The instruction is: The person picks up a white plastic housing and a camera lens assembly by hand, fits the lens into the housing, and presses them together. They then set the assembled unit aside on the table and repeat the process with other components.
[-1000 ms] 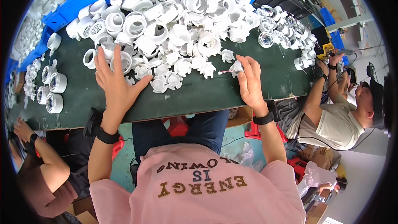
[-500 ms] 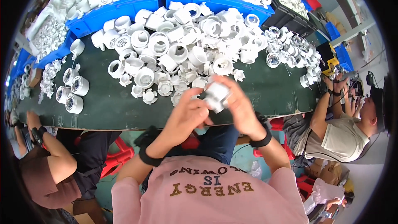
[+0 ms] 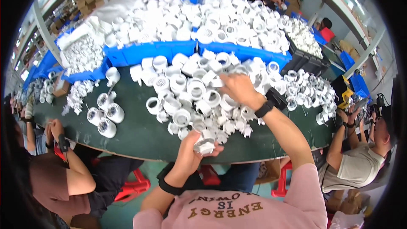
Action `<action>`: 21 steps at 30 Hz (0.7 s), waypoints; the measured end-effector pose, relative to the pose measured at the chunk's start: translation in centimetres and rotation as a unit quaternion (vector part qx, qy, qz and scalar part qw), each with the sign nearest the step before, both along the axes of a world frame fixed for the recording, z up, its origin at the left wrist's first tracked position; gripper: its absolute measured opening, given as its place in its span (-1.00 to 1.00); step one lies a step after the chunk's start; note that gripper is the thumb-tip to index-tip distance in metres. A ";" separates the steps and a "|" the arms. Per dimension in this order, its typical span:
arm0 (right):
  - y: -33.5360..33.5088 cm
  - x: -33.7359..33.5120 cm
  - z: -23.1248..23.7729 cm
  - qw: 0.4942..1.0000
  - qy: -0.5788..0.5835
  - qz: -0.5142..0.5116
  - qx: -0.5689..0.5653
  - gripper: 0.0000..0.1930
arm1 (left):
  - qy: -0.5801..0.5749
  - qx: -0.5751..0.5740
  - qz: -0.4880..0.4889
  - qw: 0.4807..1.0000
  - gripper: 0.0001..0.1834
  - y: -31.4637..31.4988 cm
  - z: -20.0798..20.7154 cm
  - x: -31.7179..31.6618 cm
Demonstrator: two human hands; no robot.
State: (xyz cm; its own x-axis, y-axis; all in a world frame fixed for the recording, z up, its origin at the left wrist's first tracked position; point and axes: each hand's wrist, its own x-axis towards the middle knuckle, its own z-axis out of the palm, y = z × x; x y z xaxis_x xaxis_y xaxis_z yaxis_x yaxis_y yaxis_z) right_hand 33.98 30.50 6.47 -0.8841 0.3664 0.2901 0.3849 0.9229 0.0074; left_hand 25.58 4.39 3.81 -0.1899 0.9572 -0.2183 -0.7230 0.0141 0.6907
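Evidently light, rigid and smooth, the white plastic fitting (image 3: 205,145) sits gripped by its rim in the left hand (image 3: 191,152), while the right hand (image 3: 238,90) closes on the pile of white fittings (image 3: 199,89).

Fittings pile (image 3: 199,97) sits mid-bench (image 3: 140,138), with bins (image 3: 169,51) right behind it. Three stacked fittings (image 3: 106,116) sit off to the left.

Glossy white plastic fittings (image 3: 199,89) (smooth), matt green tabletop (image 3: 140,138), blue plastic bins (image 3: 152,53)
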 end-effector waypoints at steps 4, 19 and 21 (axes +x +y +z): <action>0.3 1.6 3.3 0.999 0.038 -0.014 -0.031 -0.66 | 0.076 -0.031 0.010 0.997 -0.47 0.3 0.7 -0.1; -16.0 9.2 2.9 0.907 0.288 0.098 -0.291 -0.59 | 0.327 0.020 0.083 0.941 -0.51 2.4 2.4 3.3; -17.1 10.1 2.5 0.819 0.314 0.071 -0.476 -0.53 | 0.349 0.014 0.102 0.931 -0.56 2.7 3.4 3.6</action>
State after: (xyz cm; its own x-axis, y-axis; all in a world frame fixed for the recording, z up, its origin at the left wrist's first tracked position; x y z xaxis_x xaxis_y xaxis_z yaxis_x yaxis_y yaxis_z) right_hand 44.07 13.40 8.93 -0.7235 0.5966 0.3473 -0.0750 0.4323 -0.8986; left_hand 29.14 7.09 7.17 -0.4544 0.8893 0.0515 -0.0833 -0.1000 0.9915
